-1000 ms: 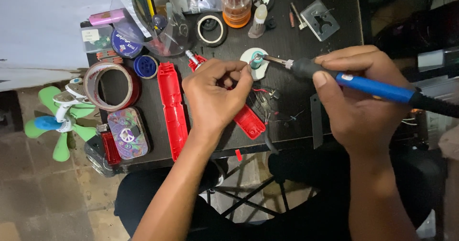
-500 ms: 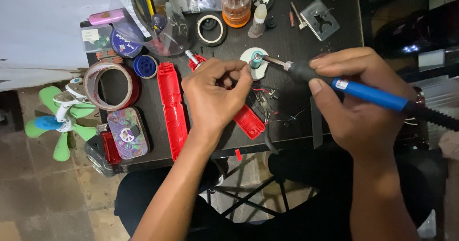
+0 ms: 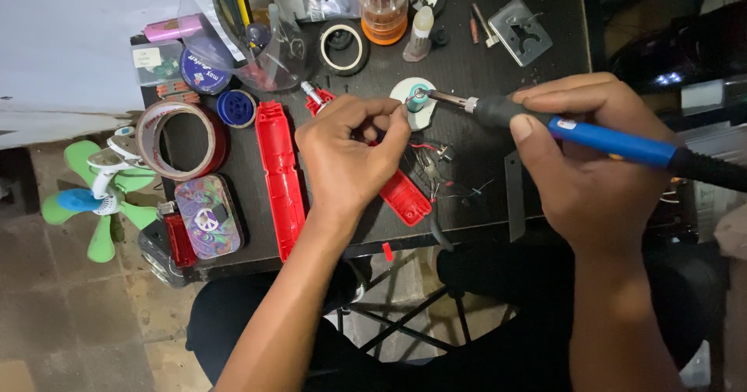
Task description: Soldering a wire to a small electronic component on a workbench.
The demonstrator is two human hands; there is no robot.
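My right hand (image 3: 591,166) grips a blue-handled soldering iron (image 3: 599,139), whose metal tip reaches left to a small teal part on a round white disc (image 3: 412,95). My left hand (image 3: 350,159) rests on the black table with its fingers curled, fingertips pinched beside that teal part. Under the left hand lies a red plastic casing piece (image 3: 406,197), partly hidden by the palm. Thin loose wires (image 3: 436,162) lie between the two hands. Whether the left fingers pinch a wire or the part itself is not clear.
A long red casing half (image 3: 282,178) lies left of my left hand. Tape rolls (image 3: 180,139), a patterned tin (image 3: 208,217), a clear tool cup (image 3: 257,26), an orange-based jar (image 3: 383,7) and a small bottle (image 3: 419,34) crowd the table's left and back. A green fan (image 3: 93,197) stands off the left edge.
The right hand and the soldering iron have shifted slightly; the tip stays at the teal part. The left hand keeps its place.
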